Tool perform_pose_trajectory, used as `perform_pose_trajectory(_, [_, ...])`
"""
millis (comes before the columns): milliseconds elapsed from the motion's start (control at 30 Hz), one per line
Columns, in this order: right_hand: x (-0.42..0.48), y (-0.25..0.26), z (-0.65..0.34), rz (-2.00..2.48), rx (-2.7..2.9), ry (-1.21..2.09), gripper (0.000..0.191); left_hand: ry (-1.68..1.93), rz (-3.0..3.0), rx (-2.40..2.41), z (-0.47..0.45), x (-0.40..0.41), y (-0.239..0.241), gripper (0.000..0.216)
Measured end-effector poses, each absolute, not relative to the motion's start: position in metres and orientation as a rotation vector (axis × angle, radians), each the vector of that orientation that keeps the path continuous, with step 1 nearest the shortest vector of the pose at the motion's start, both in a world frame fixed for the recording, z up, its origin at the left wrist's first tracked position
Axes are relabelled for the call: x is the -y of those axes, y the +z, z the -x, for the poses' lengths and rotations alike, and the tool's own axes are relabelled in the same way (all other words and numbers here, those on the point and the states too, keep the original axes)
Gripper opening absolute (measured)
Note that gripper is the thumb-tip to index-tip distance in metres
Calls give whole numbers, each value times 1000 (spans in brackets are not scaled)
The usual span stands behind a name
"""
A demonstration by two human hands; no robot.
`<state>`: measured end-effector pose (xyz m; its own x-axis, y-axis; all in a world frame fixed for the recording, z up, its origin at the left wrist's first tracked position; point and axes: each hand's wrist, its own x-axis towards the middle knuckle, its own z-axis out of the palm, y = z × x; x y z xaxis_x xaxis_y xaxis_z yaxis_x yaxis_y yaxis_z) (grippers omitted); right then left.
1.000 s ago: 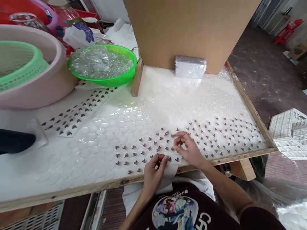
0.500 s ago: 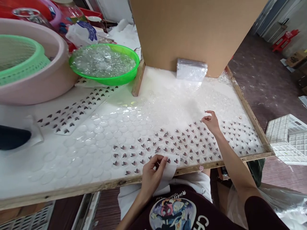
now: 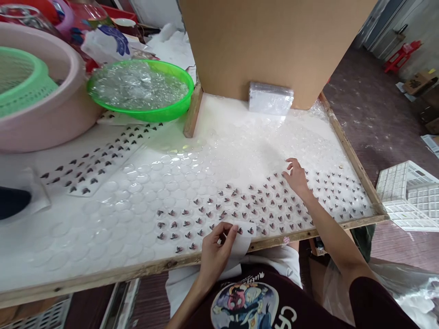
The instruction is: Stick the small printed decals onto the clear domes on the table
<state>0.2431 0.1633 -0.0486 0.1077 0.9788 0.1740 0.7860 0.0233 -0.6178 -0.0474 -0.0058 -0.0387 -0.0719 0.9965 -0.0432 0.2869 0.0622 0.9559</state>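
A wooden-framed white tray is covered with rows of clear round domes; many near the front carry small dark stickers. My left hand pinches a white sticker strip at the tray's front edge. My right hand reaches out over the stickered domes, its fingertips pressing down on one at the far edge of the stickered rows, fingers partly spread.
A green bowl of clear domes and a pink basin holding a green basket sit at the left. Sticker sheets lie below them. A cardboard box and a plastic-wrapped pack stand behind. White crate on the floor right.
My right hand left the strip beside my left hand, reached out to the far stickered rows and now presses down there. My left hand stays holding the strip.
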Motion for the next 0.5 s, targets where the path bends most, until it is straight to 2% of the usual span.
perform_pose_trajectory(133, [-169, -37, -262, 1819, 1510, 433, 17, 1071, -1351, -1500, 46, 5, -38, 30])
perform_pose_trajectory(300, [-177, -32, -279, 1876, 1424, 710, 19, 1076, -1366, -1505, 46, 5, -38, 31])
perform_pose_trajectory(500, [-182, -38, -278, 1950, 1449, 761, 14, 1092, -1369, -1501, 46, 5, -39, 31])
